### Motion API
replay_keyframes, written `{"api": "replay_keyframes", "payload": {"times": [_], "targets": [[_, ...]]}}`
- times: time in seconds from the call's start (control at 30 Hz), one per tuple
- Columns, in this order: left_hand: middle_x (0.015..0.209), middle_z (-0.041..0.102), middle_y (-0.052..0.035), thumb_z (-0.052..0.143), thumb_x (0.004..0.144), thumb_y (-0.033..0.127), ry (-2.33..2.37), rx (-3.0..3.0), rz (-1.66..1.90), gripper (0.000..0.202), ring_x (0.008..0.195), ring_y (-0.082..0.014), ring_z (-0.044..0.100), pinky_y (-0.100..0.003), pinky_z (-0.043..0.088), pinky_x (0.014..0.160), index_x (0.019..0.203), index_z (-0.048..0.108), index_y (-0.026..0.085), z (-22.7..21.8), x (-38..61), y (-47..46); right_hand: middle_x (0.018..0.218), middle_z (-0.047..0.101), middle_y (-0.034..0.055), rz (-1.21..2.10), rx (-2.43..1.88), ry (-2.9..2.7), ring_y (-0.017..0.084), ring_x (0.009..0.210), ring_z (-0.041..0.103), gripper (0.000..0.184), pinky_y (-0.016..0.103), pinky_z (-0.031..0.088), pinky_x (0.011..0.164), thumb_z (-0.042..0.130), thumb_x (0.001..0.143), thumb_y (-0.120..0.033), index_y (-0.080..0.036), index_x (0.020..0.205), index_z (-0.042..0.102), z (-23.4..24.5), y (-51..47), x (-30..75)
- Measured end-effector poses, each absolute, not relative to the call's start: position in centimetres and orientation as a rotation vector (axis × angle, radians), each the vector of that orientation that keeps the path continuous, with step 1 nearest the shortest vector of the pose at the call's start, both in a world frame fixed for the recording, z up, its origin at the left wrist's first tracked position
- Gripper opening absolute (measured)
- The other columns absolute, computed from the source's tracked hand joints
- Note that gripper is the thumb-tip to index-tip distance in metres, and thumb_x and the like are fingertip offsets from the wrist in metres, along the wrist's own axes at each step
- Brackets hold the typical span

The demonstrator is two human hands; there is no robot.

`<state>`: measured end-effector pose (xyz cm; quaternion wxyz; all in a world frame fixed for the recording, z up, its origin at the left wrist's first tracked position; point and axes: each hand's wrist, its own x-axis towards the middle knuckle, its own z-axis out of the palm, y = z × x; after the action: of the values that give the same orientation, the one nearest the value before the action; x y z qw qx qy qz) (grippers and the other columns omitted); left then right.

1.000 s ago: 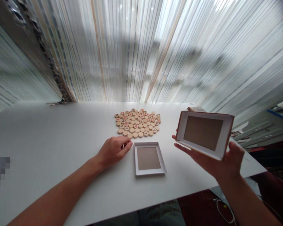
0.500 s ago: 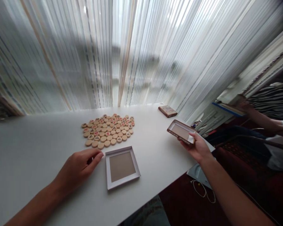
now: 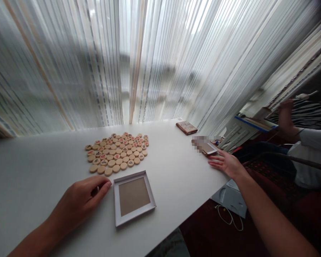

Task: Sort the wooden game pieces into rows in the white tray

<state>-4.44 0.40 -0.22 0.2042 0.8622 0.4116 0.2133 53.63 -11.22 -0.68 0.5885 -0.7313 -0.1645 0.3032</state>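
My left hand (image 3: 82,200) rests on the white table, its fingers curled and the thumb against the forefinger. Nothing shows in it. Just right of those fingertips lies an open square box half (image 3: 148,191) with a white rim and a brown-grey bottom. Beyond it many round wooden xiangqi pieces (image 3: 117,151) lie spread flat, some with red or black characters, others blank. My right hand (image 3: 228,165) is open, fingers spread, near the table's right edge. Close beyond its fingers lies a smaller open box half (image 3: 210,147), partly blurred out; whether the fingers touch it I cannot tell.
A small brown box (image 3: 186,127) lies at the back of the table (image 3: 173,171) by the striped curtain (image 3: 160,71). On the right another person's arm (image 3: 286,117) shows. A white cable (image 3: 231,217) hangs or lies below the table's right edge.
My right hand has set the smaller box half down at the table's right side and let go of it. The left hand keeps its place beside the square box half. The view has shifted slightly.
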Motion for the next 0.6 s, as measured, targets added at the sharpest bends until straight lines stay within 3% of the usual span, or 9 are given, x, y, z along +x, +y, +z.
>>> {"api": "replay_keyframes", "payload": {"times": [0.1,0.17,0.23,0.3,0.37,0.6], "targets": [[0.082,0.076,-0.0005,0.053,0.103,0.054,1.14,2.42,0.585,0.039,0.069,-0.0181,0.068,-0.026,0.047,0.065,0.092,0.075,0.025,-0.3,-4.4,0.4,0.126,0.071,0.0127,0.474,-1.891,-0.519,0.027,0.105,0.074,0.053,0.043,0.065,0.086,0.078,0.096,-0.045,-0.018,0.138,0.062,-1.3,-12.5,54.3],[0.081,0.076,-0.0004,0.053,0.103,0.055,1.129,2.431,0.587,0.039,0.068,-0.018,0.068,-0.026,0.047,0.064,0.091,0.076,0.025,-0.3,-4.3,0.4,0.138,0.067,0.018,0.314,-1.99,-0.629,0.036,0.124,0.068,0.081,0.05,0.061,0.099,0.091,0.079,-0.051,-0.019,0.145,0.058,-1.6,-12.3,54.8],[0.08,0.076,-0.0007,0.054,0.102,0.054,1.126,2.438,0.599,0.038,0.067,-0.0183,0.068,-0.026,0.047,0.063,0.09,0.075,0.025,-0.2,-4.2,0.3,0.155,0.055,0.0225,0.19,-2.07,-0.744,0.044,0.147,0.05,0.106,0.056,0.046,0.118,0.1,0.061,-0.055,-0.019,0.15,0.056,-1.9,-11.5,55.2],[0.079,0.076,-0.001,0.054,0.103,0.054,1.13,2.437,0.61,0.038,0.067,-0.0187,0.068,-0.026,0.047,0.063,0.09,0.075,0.025,-0.2,-4.1,0.3,0.163,0.045,0.0246,0.113,-2.133,-0.845,0.047,0.157,0.035,0.121,0.056,0.03,0.129,0.102,0.05,-0.058,-0.017,0.153,0.055,-2.3,-10.4,55.6],[0.08,0.076,-0.0012,0.054,0.103,0.053,1.133,2.429,0.603,0.037,0.068,-0.019,0.068,-0.027,0.047,0.064,0.091,0.075,0.025,-0.2,-4.1,0.2,0.163,0.045,0.0256,0.08,-2.18,-0.916,0.047,0.157,0.035,0.127,0.055,0.025,0.131,0.101,0.048,-0.062,-0.015,0.156,0.052,-2.7,-9.5,56.0],[0.084,0.077,-0.0026,0.055,0.103,0.047,1.123,2.416,0.594,0.034,0.071,-0.0192,0.067,-0.028,0.047,0.067,0.091,0.076,0.024,0.2,-4.0,0.0,0.16,0.048,0.0295,0.04,-2.276,-0.984,0.049,0.15,0.046,0.126,0.058,0.036,0.125,0.092,0.057,-0.069,-0.011,0.16,0.046,-3.4,-9.3,57.8]]}}
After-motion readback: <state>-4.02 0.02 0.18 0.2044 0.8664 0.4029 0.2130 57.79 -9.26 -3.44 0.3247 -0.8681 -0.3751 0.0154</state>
